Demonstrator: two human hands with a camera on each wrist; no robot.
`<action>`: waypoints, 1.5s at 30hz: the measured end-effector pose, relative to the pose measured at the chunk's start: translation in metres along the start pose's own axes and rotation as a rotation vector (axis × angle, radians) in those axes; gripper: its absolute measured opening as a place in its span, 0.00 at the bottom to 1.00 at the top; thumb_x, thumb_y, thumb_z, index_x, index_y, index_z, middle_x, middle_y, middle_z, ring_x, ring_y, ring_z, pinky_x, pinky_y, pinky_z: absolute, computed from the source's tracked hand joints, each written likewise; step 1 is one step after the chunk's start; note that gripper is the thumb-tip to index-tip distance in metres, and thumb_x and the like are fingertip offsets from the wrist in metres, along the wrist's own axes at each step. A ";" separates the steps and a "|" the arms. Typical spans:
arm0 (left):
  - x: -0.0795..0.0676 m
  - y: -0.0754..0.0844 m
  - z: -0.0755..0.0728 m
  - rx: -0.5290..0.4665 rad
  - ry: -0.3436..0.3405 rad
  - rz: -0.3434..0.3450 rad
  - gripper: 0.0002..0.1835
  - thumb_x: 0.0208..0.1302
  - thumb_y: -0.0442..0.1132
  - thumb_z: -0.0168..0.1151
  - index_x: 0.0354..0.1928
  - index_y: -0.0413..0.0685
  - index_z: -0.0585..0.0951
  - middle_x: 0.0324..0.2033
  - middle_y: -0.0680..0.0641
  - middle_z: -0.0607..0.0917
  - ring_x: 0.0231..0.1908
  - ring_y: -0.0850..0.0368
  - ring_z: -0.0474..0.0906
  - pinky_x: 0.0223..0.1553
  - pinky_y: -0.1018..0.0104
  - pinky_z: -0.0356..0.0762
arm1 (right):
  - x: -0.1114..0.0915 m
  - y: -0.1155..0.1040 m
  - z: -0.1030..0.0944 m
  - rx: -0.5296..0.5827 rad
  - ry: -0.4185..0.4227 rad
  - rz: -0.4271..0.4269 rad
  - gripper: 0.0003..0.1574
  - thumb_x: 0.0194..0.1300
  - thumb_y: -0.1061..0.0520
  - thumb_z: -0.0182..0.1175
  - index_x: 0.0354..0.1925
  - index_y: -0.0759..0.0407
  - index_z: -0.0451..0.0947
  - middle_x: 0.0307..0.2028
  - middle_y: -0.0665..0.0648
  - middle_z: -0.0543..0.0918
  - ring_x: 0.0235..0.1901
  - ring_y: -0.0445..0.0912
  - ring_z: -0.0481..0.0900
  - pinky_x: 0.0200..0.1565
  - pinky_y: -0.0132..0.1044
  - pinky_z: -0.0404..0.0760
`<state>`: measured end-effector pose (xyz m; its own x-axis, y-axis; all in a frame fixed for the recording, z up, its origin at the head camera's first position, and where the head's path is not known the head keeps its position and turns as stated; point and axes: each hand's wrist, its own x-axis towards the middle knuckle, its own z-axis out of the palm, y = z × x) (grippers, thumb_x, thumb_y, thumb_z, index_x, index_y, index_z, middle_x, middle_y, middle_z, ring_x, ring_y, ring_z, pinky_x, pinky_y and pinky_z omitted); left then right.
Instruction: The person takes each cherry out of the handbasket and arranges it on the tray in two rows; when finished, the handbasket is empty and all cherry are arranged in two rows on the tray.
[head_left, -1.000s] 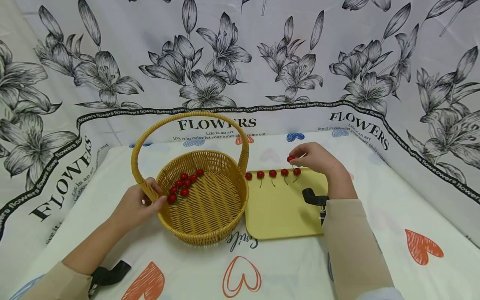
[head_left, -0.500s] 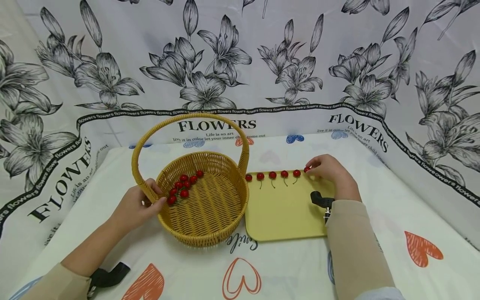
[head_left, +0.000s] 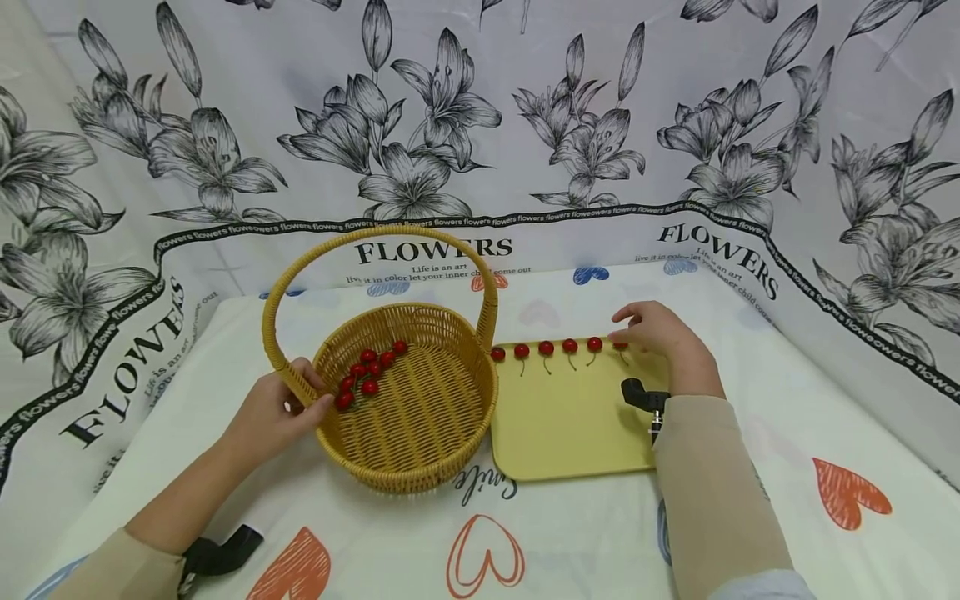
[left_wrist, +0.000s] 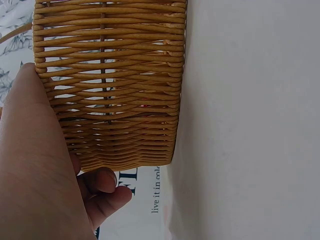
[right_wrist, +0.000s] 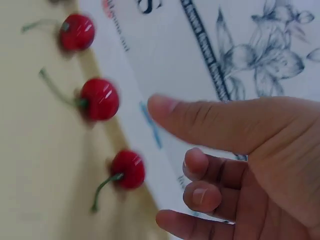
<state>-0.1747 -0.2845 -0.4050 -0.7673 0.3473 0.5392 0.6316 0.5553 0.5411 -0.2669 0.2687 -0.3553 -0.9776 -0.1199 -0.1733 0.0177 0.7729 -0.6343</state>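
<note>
The left hand (head_left: 283, 410) grips the basket (head_left: 408, 482), whose cherries (head_left: 375, 367) slant forward to its right. The right hand (head_left: 654, 333), loosely open and empty, lies farther off, beside the tray's (head_left: 570, 429) end cherry (right_wrist: 129, 169).

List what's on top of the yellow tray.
Six red cherries line the tray's far edge; in the head view, the right hand partly covers the rightmost. The sleeve hides the near right corner, so that part cannot be seen.

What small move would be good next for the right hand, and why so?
The right hand should probably reach into the basket for a cherry: it holds nothing, six cherries line the far edge of the tray, and more lie in the basket, which the left hand grips.
</note>
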 end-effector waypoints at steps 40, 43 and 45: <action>0.001 0.002 -0.002 0.007 -0.014 -0.009 0.12 0.56 0.27 0.67 0.36 0.52 0.77 0.25 0.58 0.80 0.21 0.63 0.73 0.21 0.70 0.73 | -0.068 -0.220 0.178 -0.400 -0.262 -0.734 0.30 0.73 0.47 0.61 0.67 0.57 0.75 0.63 0.53 0.78 0.63 0.44 0.74 0.63 0.34 0.71; 0.002 0.000 -0.001 -0.006 -0.008 0.023 0.13 0.55 0.26 0.67 0.36 0.51 0.77 0.26 0.58 0.80 0.21 0.64 0.73 0.21 0.71 0.72 | -0.064 -0.231 0.190 -0.492 -0.277 -0.689 0.34 0.73 0.46 0.61 0.71 0.58 0.71 0.67 0.53 0.76 0.67 0.45 0.71 0.66 0.35 0.68; 0.004 -0.002 0.000 -0.016 -0.009 0.041 0.13 0.55 0.26 0.66 0.37 0.51 0.78 0.26 0.58 0.80 0.21 0.64 0.73 0.20 0.72 0.72 | -0.058 -0.238 0.197 -0.560 -0.287 -0.650 0.36 0.73 0.46 0.61 0.72 0.58 0.69 0.67 0.54 0.75 0.67 0.45 0.71 0.65 0.35 0.69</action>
<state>-0.1787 -0.2838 -0.4041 -0.7414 0.3763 0.5556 0.6643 0.5283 0.5288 -0.1731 -0.0309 -0.3425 -0.6680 -0.7314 -0.1375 -0.6978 0.6798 -0.2257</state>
